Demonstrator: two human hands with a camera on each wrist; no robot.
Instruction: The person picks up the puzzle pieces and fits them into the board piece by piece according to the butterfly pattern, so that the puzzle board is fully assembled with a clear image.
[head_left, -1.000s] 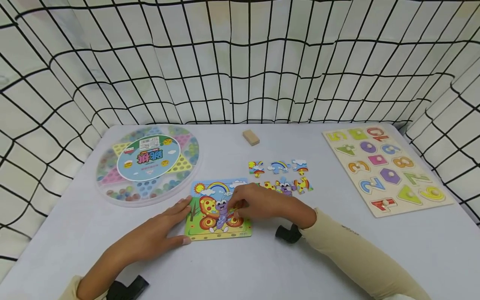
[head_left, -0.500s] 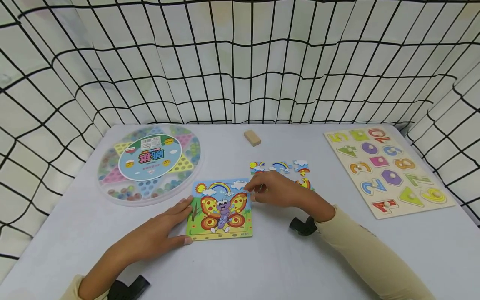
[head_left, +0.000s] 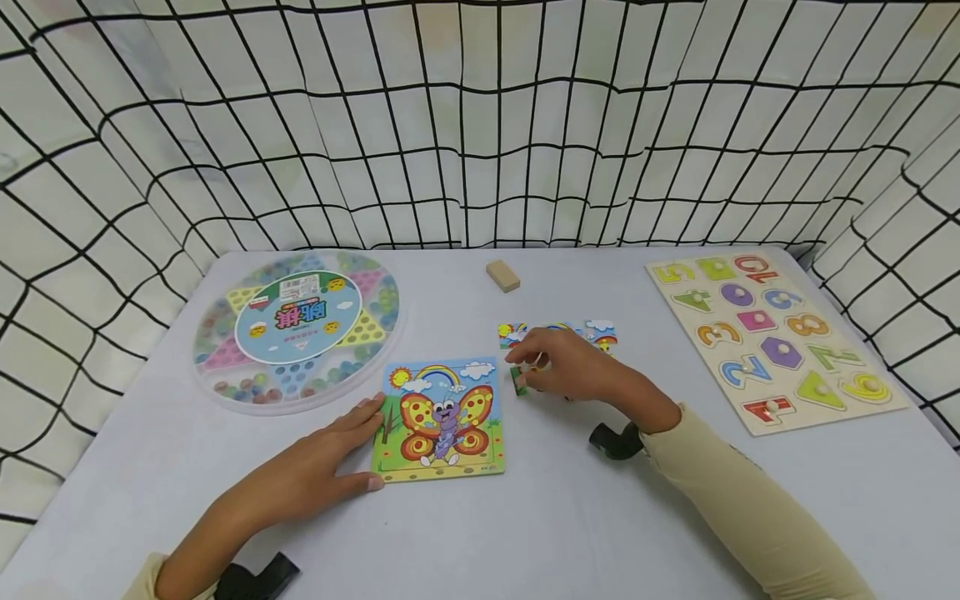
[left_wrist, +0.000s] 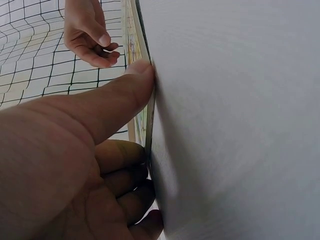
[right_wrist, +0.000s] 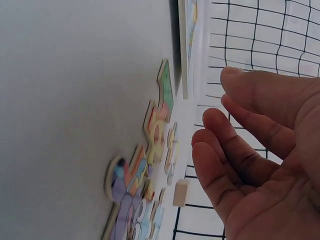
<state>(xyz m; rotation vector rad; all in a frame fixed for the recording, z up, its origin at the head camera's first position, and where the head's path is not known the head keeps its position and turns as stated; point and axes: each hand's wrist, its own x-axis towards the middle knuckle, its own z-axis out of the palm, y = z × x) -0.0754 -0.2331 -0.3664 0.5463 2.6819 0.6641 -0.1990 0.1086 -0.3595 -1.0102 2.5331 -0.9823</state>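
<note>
The puzzle board [head_left: 438, 421] with a butterfly picture lies flat just below the centre of the head view, and the loose puzzle pieces [head_left: 600, 327] lie near its upper right, partly covered by the right hand [head_left: 566, 362]. That hand hangs over them, its forearm in a beige sleeve [head_left: 750, 500] slanting up from the lower right corner; the fingers are loosely bent and the right wrist view shows a gap between thumb and fingertips, so it is released. The left hand [head_left: 315, 471] reaches up from the lower left corner, its fingers extended together and the thumb set apart below them; fingertips touch the board's left edge and the thumb its lower left corner, resting there relaxed rather than clenched. A black wrist mount [head_left: 258, 575] shows at the bottom, lower left of centre. Farther out, a round game box [head_left: 298, 317] lies at the left, a wooden block [head_left: 502, 275] above the centre and a number board [head_left: 750, 342] at the right, all on a white tablecloth [head_left: 450, 542], with a black net [head_left: 462, 152] filling the upper frame
</note>
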